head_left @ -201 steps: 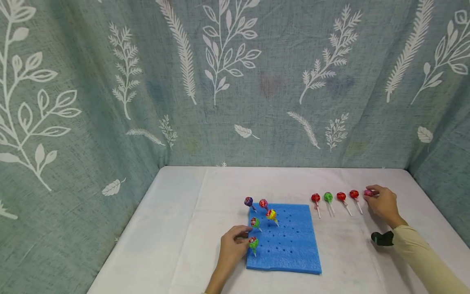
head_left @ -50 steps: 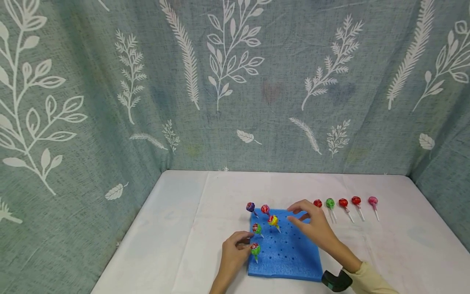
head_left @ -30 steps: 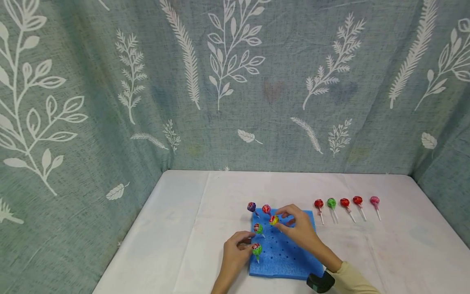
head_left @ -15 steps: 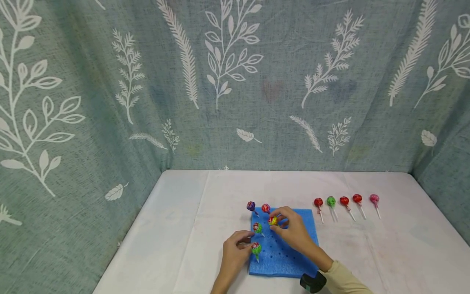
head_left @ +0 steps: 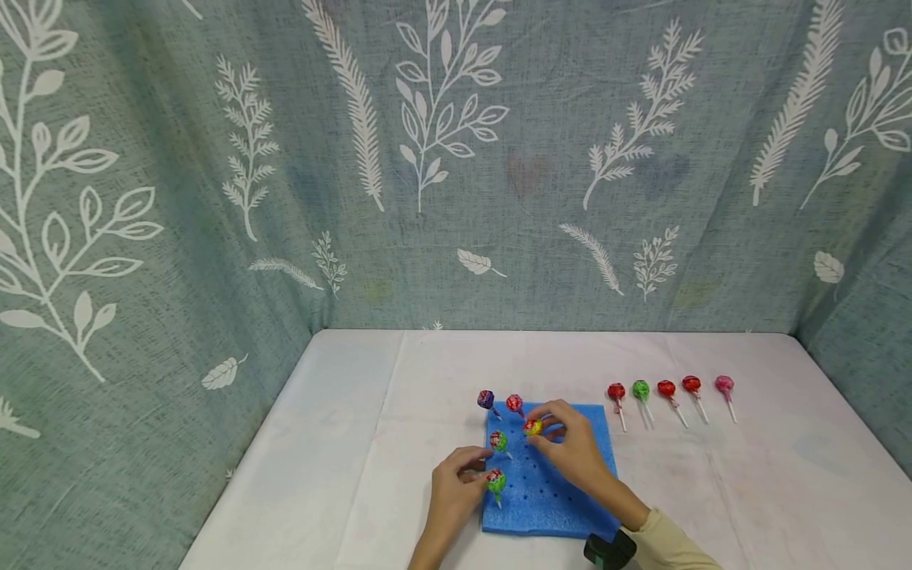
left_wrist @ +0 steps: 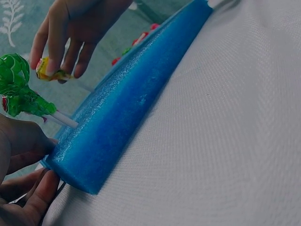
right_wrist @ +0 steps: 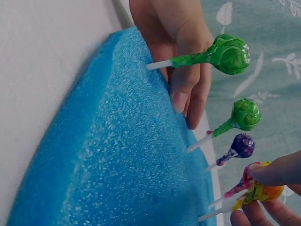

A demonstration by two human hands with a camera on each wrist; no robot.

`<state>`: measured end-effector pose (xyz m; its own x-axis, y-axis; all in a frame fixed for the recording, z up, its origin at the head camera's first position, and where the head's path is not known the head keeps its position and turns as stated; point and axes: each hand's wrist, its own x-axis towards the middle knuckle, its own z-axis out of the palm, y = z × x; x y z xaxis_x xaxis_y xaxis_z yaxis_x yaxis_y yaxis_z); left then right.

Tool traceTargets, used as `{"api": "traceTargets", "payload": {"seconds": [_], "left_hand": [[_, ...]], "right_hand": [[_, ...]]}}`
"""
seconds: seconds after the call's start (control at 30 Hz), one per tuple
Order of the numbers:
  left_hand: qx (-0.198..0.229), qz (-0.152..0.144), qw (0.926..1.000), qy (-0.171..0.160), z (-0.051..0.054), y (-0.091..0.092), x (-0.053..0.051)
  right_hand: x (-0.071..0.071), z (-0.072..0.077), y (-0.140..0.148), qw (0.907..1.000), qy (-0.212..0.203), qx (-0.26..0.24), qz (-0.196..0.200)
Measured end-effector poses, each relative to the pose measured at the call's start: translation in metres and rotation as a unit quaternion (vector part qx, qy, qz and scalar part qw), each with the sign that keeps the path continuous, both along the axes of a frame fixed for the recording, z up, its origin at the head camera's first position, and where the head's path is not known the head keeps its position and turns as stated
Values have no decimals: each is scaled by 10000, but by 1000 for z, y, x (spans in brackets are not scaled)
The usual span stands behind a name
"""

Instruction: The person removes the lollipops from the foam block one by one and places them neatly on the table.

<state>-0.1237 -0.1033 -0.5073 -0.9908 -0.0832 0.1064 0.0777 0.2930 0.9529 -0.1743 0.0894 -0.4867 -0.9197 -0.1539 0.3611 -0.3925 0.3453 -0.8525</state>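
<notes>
A blue foam board (head_left: 530, 518) dotted with small holes lies on the table. My left hand (head_left: 454, 491) grips its left edge, thumb above and fingers at the side in the left wrist view. With thumb and fingers, my right hand (head_left: 573, 451) pinches the wrapped head of a yellow lollipop (head_left: 532, 427). That lollipop's stick meets the foam in the right wrist view (right_wrist: 256, 194). Also standing in the board are two green lollipops, one near (head_left: 496, 480) and one farther back (head_left: 498, 441), a purple lollipop (head_left: 486, 399) and a pinkish-red lollipop (head_left: 514, 403).
Right of the board, a row of lollipops lies on the white tablecloth (head_left: 712, 491): a red one (head_left: 616, 391), a green one (head_left: 640, 389), two more red ones and a pink one (head_left: 723, 384). A patterned curtain (head_left: 527, 237) closes off the back and sides.
My right hand has let go of the pink lollipop at the row's right end, moved left over the board and taken hold of the yellow lollipop. My left hand has stayed at the board's edge.
</notes>
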Motion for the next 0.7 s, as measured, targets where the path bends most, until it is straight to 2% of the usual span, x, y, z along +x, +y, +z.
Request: {"api": "traceTargets", "payload": {"seconds": [0.1, 0.23, 0.53, 0.7], "left_hand": [[-23, 57, 10000, 20, -12, -2, -4], [18, 56, 9999, 121, -19, -3, -6], [-72, 65, 9999, 39, -19, -3, -7], [-107, 52, 9999, 56, -19, -3, -8]], "right_hand": [[0, 3, 1, 9999, -26, -132, -85], [1, 10, 4, 9994, 29, -307, -135], [6, 25, 15, 9991, -120, -281, -297], [8, 26, 21, 9983, 169, -344, -433]]}}
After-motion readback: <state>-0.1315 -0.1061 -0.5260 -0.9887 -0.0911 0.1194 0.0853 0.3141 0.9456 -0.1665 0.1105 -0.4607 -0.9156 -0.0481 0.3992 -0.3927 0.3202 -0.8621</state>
